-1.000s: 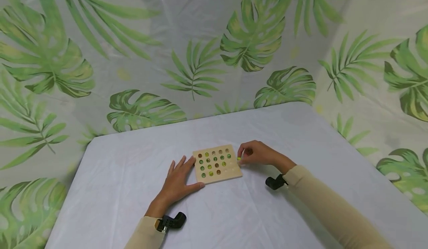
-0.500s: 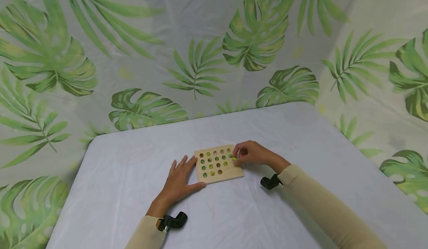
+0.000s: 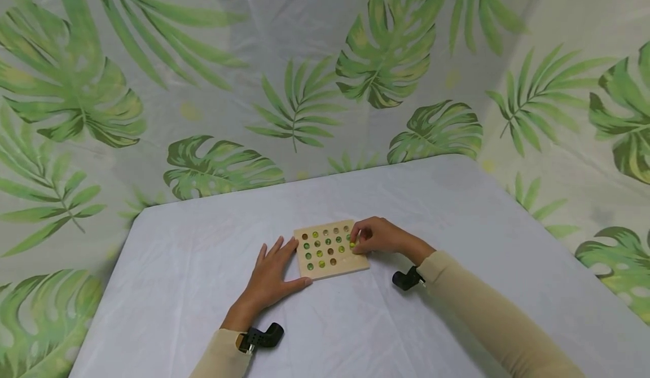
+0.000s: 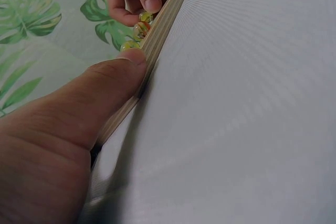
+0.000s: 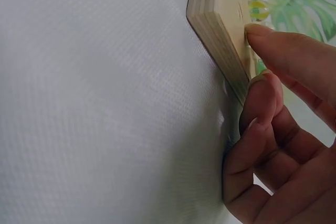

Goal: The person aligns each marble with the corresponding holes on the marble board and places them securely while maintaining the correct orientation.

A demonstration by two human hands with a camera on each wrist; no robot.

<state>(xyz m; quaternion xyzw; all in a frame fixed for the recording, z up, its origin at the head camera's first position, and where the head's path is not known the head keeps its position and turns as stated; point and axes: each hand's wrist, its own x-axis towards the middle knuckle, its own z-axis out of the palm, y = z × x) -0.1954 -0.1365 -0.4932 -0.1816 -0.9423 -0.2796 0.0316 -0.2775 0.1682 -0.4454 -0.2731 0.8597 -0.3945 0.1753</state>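
Note:
A pale wooden board (image 3: 350, 266) with rows of round hollows lies on the table. Glass marbles in green, yellow and brownish red (image 3: 328, 242) fill most of the hollows. My left hand (image 3: 271, 273) lies flat along the board's left side, fingers spread, its thumb against the near left corner. At the right end of the board, my right hand (image 3: 378, 236) pinches a yellow-green marble (image 3: 352, 245) between thumb and forefinger, over the third row. In the right wrist view, the thumb (image 5: 294, 51) hides the held marble. A few front-row hollows at the right hold no marble.
A white cloth (image 3: 203, 242) covers the table under the board. Behind and to the right hangs a leaf-printed curtain (image 3: 294, 107). A black wrist camera (image 3: 266, 335) sits on the left wrist, and another camera (image 3: 406, 279) on the right.
My right hand has moved left from beside the board to over its right end, carrying the yellow-green marble, then slightly lower. My left hand has stayed in place.

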